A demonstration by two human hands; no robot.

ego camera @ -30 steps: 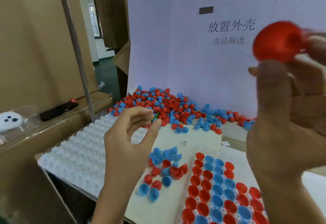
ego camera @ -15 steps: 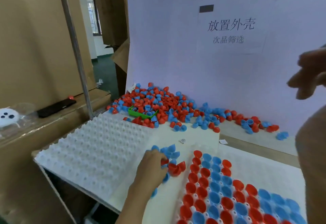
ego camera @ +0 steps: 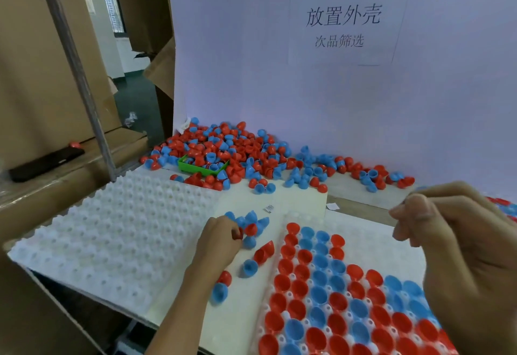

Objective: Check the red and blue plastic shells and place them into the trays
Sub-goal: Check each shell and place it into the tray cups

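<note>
— Item, left? Empty white dimpled plastic tray (ego camera: 112, 231); left hand (ego camera: 218, 240), fingers curled onto a red plastic shell (ego camera: 240, 233) in the small loose cluster (ego camera: 250, 228).

— Right? Part-filled white tray (ego camera: 372, 238); right hand (ego camera: 458, 245) raised near, fingers loosely curled, holding nothing visible.

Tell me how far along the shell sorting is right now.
Done: many cups of the near tray already hold red and blue shells. In hand: the left hand reaches into the small loose cluster; the right hand holds nothing visible. Left: the big pile by the wall and the bare white tray.
</note>
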